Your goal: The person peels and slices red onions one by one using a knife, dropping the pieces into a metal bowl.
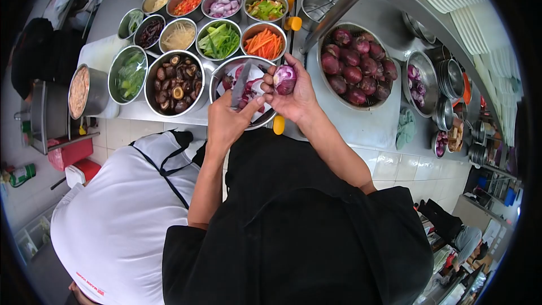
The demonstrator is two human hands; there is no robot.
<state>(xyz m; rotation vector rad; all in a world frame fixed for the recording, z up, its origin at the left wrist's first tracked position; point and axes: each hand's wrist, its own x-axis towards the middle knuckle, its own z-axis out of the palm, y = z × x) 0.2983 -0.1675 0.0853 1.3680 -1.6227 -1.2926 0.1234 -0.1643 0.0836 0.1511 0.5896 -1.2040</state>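
Stainless-steel bench (113,14) extends to both sides of me, its near edge facing my black apron; a tiled floor (389,166) shows below that edge. My left hand (228,114) is closed on a knife (241,83); the fingers cover its handle, and the blade points toward the bench's far edge. My right hand (293,93) is curled around one red onion (284,81), fingers spread only to the onion's width. The onion is held above the bench, near the right rim of a metal bowl (214,83), with streaks of paler flesh showing. Beneath the blade, the bowl contains purple onion pieces. Right of my hands, a perforated basin (333,94) of whole onions (359,68) rests on a pale board (370,134) at the near edge. Left along the same edge: dark mushrooms (174,82). Toward the far edge: carrot strips (264,43) and chopped greens (219,40), each in a container. To my left stands a person in white (121,209).
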